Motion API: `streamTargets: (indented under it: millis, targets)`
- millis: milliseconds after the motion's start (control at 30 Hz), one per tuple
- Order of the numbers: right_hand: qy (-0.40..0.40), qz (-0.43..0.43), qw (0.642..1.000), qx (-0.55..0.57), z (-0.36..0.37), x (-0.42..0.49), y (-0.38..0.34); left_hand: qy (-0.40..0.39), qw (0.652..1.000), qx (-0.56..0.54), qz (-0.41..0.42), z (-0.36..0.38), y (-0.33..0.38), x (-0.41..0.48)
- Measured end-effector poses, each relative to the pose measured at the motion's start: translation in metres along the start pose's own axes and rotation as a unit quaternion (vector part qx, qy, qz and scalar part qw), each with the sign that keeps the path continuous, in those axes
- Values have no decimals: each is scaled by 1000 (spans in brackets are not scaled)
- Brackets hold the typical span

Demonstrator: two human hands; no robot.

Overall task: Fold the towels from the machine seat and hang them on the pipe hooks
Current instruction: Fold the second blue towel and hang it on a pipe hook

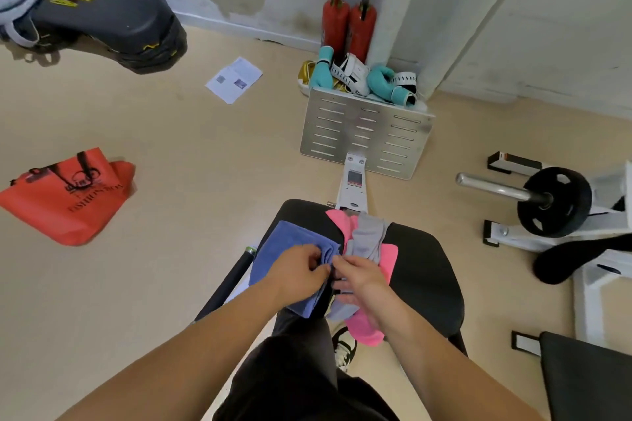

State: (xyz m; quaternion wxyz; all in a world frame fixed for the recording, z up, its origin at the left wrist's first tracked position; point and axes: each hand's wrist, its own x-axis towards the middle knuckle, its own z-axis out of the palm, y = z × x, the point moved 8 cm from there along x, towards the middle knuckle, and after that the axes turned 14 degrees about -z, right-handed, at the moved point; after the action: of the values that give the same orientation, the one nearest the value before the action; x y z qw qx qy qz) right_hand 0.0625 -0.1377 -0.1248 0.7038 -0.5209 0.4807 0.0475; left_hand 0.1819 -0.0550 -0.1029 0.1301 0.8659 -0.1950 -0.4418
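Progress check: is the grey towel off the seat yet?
No, the grey towel lies across the pink towel on the seat.

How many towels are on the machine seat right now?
3. A blue towel at the left edge of the machine seat, pinched by the left hand and right hand; a grey towel lying across a pink towel mid-seat. More may be hidden underneath.

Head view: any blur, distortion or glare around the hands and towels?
Head view: wide-angle bending curves the wall pillar; light is soft and even, with a faint shadow beside the red bag; the black pad at top left is smeared, while the left hand, right hand and blue towel are sharp; mild sheen on the metal footplate.
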Motion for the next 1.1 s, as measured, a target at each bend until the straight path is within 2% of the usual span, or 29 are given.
streamTargets:
  millis: [100,167,233,300,367,433,533,633,667,767,867,1000,1100]
  targets:
    - [32,-29,998,-54,5,12,-4,104,994,3,-38,-36,-37,2]
    - [42,-68,987,-142,7,19,-8,153,984,-8,-96,-52,-69,5]
    - [46,-79,974,-209,9,24,-5,122,979,-33,-161,-48,-94,12]
    - [71,-62,973,-212,5,24,-1,98,976,-36,-190,-44,-103,19]
    - [93,-56,969,-222,1,18,-3,103,979,-10,-177,-47,-100,21]
    - [107,-105,936,-318,0,13,-14,111,983,7,-148,-49,-94,23]
    - [51,-206,883,-418,26,13,-34,95,987,30,-125,-47,-84,27]
    - [-53,-223,863,-451,53,19,-24,59,992,-19,-113,-54,-78,33]
    - [-65,-216,872,-435,56,21,-20,62,994,-20,-93,-61,-72,35]
    - [-45,-178,941,-285,60,22,-19,124,991,41,5,-82,-49,36]
    - [-31,-92,988,-120,60,24,-21,182,966,129,131,-81,-20,27]
    - [-15,-4,999,39,47,22,-20,187,946,175,199,-48,-7,7]
    - [-15,8,999,52,45,17,-19,143,950,177,216,-16,-17,-9]
